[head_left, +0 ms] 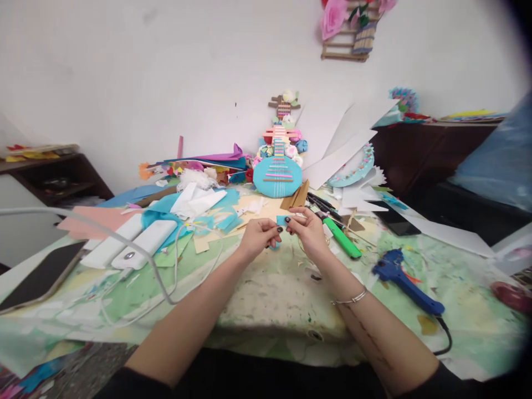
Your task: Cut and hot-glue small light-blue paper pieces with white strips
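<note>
Between both hands, over the middle of the table, is a small piece of blue paper (pixel 281 220). My left hand (pixel 262 237) is closed, with thumb and fingertips pinched at the paper's left edge. My right hand (pixel 306 228) pinches the paper from the right between thumb and fingers. Just beyond the hands stands a craft lute-like instrument (pixel 277 185) with a round blue body, white strings and paper flowers. A green cutter (pixel 341 237) lies beside my right hand. A blue glue gun (pixel 409 282) with a black cord rests farther right.
White power banks (pixel 143 244) with a looping white cable (pixel 153 266) and a phone (pixel 44 274) lie on the left. Blue tissue paper (pixel 160 213) is heaped behind them. Another phone (pixel 397 219), black pens (pixel 326 205) and white paper sheets (pixel 361 188) are on the right.
</note>
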`<act>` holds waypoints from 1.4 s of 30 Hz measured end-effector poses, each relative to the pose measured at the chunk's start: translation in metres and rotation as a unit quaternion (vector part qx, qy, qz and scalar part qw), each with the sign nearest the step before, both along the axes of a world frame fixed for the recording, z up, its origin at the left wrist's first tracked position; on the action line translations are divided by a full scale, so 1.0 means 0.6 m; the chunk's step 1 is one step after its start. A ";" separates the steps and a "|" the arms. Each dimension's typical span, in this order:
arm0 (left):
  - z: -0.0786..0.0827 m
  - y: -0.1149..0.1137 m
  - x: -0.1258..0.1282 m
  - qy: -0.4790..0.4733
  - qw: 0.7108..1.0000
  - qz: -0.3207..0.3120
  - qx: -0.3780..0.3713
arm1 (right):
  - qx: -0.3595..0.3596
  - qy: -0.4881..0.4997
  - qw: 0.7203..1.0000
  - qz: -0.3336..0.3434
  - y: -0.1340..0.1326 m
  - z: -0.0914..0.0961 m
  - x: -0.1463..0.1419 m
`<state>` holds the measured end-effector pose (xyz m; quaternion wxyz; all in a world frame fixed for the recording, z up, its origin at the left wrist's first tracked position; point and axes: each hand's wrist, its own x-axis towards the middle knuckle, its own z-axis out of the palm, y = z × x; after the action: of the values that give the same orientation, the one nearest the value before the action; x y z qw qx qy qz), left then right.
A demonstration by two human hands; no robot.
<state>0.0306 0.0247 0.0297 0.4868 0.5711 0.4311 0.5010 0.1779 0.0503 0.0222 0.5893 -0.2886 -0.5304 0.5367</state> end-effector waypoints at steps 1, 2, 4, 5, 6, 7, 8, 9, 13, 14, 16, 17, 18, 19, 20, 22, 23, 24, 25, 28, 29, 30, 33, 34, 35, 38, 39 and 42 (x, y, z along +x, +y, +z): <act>-0.001 -0.002 -0.004 -0.007 1.000 0.004 0.000 | 0.001 0.000 1.000 -0.002 0.000 0.000 0.001; -0.001 -0.004 -0.009 -0.018 1.000 0.009 0.001 | -0.001 0.002 1.000 -0.004 0.000 0.001 0.002; 0.001 -0.004 -0.019 -0.063 0.997 0.031 0.010 | -0.013 0.009 1.000 -0.010 -0.001 0.001 0.004; 0.003 -0.002 -0.025 -0.099 0.994 0.049 0.019 | -0.017 0.012 1.000 -0.013 -0.001 0.002 0.006; 0.004 0.000 -0.030 -0.137 0.988 0.068 0.030 | -0.021 0.013 1.000 -0.016 -0.001 0.002 0.007; 0.005 0.002 -0.034 -0.171 0.980 0.088 0.043 | -0.023 0.015 0.999 -0.017 -0.002 0.002 0.008; 0.006 0.005 -0.038 -0.196 0.974 0.103 0.053 | -0.024 0.018 0.999 -0.018 -0.002 0.002 0.009; 0.007 0.007 -0.042 -0.211 0.969 0.113 0.060 | -0.024 0.020 0.999 -0.017 -0.003 0.002 0.009; 0.005 0.010 -0.043 -0.191 0.974 0.111 0.058 | -0.029 0.017 0.999 0.007 -0.009 0.004 0.008; 0.003 0.009 -0.040 -0.174 0.977 0.109 0.055 | -0.028 0.012 0.999 0.017 -0.011 0.004 0.007; 0.002 0.006 -0.035 -0.156 0.982 0.098 0.048 | -0.025 0.000 0.999 0.034 -0.016 0.004 0.005; 0.002 0.005 -0.034 -0.166 0.981 0.090 0.046 | -0.023 -0.006 0.999 0.041 -0.018 0.004 0.004; 0.003 0.004 -0.033 -0.193 0.977 0.083 0.046 | -0.022 -0.011 0.999 0.046 -0.019 0.004 0.003; 0.006 0.004 -0.034 -0.233 0.968 0.079 0.049 | -0.023 -0.015 0.998 0.049 -0.020 0.004 0.002; 0.009 0.004 -0.037 -0.281 0.955 0.080 0.053 | -0.024 -0.018 0.998 0.049 -0.021 0.003 0.001; 0.017 0.005 -0.047 -0.377 0.920 0.096 0.054 | -0.027 -0.020 0.999 0.042 -0.020 0.001 0.001; 0.022 0.006 -0.054 -0.420 0.900 0.103 0.050 | -0.026 -0.020 0.999 0.037 -0.019 0.000 0.000; 0.027 0.007 -0.061 -0.457 0.882 0.105 0.045 | -0.025 -0.020 0.999 0.030 -0.018 -0.001 0.000; 0.032 0.008 -0.069 -0.489 0.865 0.109 0.040 | -0.024 -0.021 0.999 0.022 -0.017 -0.001 0.000; 0.044 0.010 -0.090 -0.551 0.826 0.112 0.033 | -0.024 -0.028 0.999 0.005 -0.015 -0.002 -0.002; 0.046 0.010 -0.095 -0.558 0.821 0.118 0.033 | -0.025 -0.031 0.999 0.003 -0.015 -0.001 -0.002; 0.047 0.010 -0.097 -0.556 0.820 0.128 0.032 | -0.024 -0.034 0.999 0.004 -0.016 -0.001 -0.002; 0.041 0.010 -0.092 -0.467 0.868 0.167 0.020 | -0.021 -0.037 0.999 0.012 -0.019 0.001 -0.003; 0.037 0.009 -0.085 -0.403 0.899 0.171 0.019 | -0.022 -0.037 0.999 0.012 -0.019 0.001 -0.002; 0.032 0.008 -0.078 -0.325 0.930 0.167 0.025 | -0.024 -0.037 0.999 0.011 -0.020 0.001 -0.002; 0.018 0.004 -0.054 -0.114 0.985 0.104 0.071 | -0.035 -0.029 0.999 0.007 -0.020 0.001 -0.001; 0.014 0.004 -0.048 -0.079 0.991 0.076 0.082 | -0.040 -0.024 0.999 0.010 -0.020 0.001 -0.001; 0.005 0.004 -0.038 -0.038 0.993 0.038 0.102 | -0.058 -0.002 0.998 0.031 -0.022 0.002 0.000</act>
<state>0.0076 0.0272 0.0328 0.4223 0.5813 0.3803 0.5823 0.1780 0.0372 0.0235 0.5534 -0.3068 -0.5082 0.5842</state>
